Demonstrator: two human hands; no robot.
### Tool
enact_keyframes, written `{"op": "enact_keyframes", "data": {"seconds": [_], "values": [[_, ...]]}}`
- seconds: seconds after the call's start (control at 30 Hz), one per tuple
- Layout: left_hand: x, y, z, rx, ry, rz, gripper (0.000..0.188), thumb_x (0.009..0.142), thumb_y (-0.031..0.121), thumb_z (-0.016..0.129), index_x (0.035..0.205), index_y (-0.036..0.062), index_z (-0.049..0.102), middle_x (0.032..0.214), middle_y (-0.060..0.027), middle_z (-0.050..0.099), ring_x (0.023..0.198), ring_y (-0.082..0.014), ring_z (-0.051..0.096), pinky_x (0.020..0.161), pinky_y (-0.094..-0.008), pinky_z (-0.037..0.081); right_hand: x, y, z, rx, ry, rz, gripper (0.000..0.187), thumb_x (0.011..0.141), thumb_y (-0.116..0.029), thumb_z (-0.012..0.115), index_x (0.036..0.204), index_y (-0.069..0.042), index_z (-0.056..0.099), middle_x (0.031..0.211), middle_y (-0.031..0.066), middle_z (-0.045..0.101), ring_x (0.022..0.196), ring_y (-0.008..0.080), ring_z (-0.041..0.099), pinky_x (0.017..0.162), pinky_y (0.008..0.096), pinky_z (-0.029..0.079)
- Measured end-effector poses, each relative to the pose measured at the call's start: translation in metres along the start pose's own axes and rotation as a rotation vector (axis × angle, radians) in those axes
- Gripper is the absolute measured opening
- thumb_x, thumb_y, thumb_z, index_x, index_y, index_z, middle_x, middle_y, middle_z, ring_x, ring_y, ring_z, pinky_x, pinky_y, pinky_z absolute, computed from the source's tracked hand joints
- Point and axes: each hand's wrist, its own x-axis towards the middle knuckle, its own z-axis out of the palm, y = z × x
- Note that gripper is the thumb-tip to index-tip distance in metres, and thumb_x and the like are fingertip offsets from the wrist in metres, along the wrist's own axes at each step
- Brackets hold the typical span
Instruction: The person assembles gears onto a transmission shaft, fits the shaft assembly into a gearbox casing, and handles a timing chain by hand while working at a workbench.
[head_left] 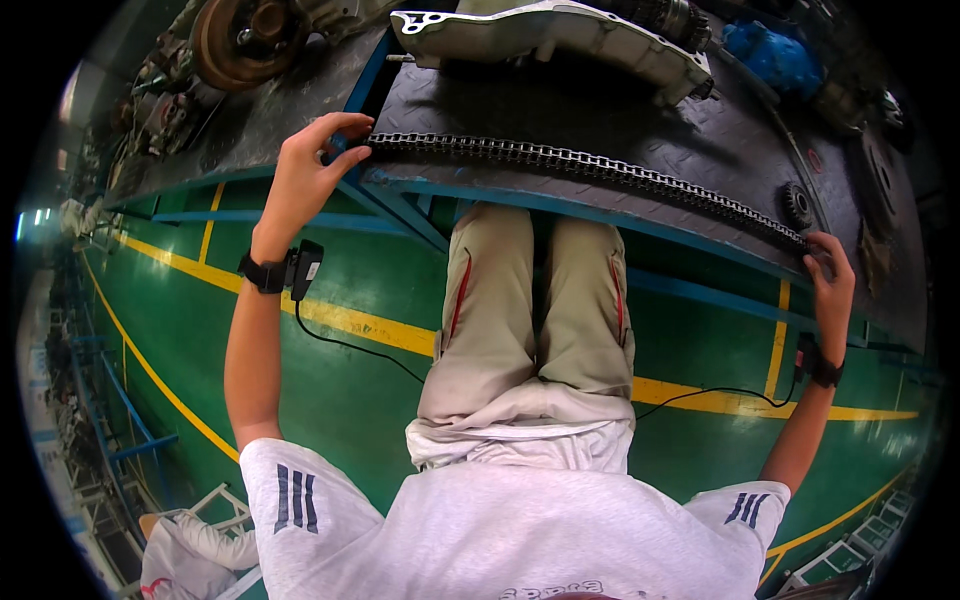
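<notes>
A long metal roller chain (560, 157) runs almost straight along the near edge of the dark bench top, stretched between my two hands. At its left end, my left hand (318, 165) has thumb and fingers closed around the last links. My right hand (832, 270) pinches the far right end near the bench corner, its fingertips partly hiding the links. A black strap with a small cabled box circles each wrist. Just beyond the chain's right end lies a small dark toothed gear (797, 204).
Behind the chain rests a large cast-metal housing (560, 32). A rusty brake drum (245, 40) sits on the bench to the left. At the right are a blue part (772, 58) and a dark round disc (872, 180). Blue frame bars (400, 215) run under the bench edge.
</notes>
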Motion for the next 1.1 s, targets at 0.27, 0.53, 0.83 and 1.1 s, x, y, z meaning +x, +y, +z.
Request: {"op": "enact_keyframes", "data": {"seconds": [0.27,0.53,0.83,1.1], "values": [[0.007,-0.009,0.005,0.007,-0.029,0.053,0.026,0.089,-0.002,0.078,0.114,0.0054,0.079,0.105,-0.0061,0.078,0.093,-0.017,0.072,0.078,-0.0305,0.051,0.001,0.025,-0.006,-0.122,-0.023,-0.074,0.026,0.095,0.008,0.065,0.12,0.002,0.068,0.111,0.0059,0.069,0.102,0.0142,0.063,0.096,0.0271,0.047],[-0.015,-0.037,0.015,-0.32,0.077,-0.121,0.025,0.093,-0.002,0.076,0.117,0.0023,0.079,0.103,-0.0063,0.079,0.091,-0.0135,0.071,0.082,-0.0284,0.056,0.009,0.008,0.003,-0.064,-0.022,-0.08,0.02,0.098,0.007,0.065,0.117,0.002,0.067,0.11,0.0077,0.069,0.102,0.0166,0.064,0.095,0.0287,0.048],[-0.012,-0.029,0.007,-0.33,0.015,-0.18,0.025,0.103,-0.001,0.064,0.125,-0.0011,0.075,0.119,-0.007,0.078,0.109,-0.0143,0.071,0.097,-0.0291,0.055,0.004,0.033,-0.004,-0.143,-0.032,-0.03,0.023,0.103,-0.001,0.064,0.125,0.002,0.067,0.121,0.01,0.072,0.117,0.0193,0.066,0.104,0.0313,0.046],[-0.004,-0.021,0.008,-0.122,0.02,0.05,0.026,0.096,-0.003,0.071,0.12,0.0016,0.079,0.113,-0.0055,0.078,0.102,-0.0147,0.071,0.093,-0.0294,0.056,0.005,0.039,-0.005,-0.195,-0.017,-0.075,0.022,0.104,-0.004,0.065,0.124,0.003,0.067,0.12,0.0113,0.073,0.116,0.0212,0.066,0.107,0.0321,0.046]]}}
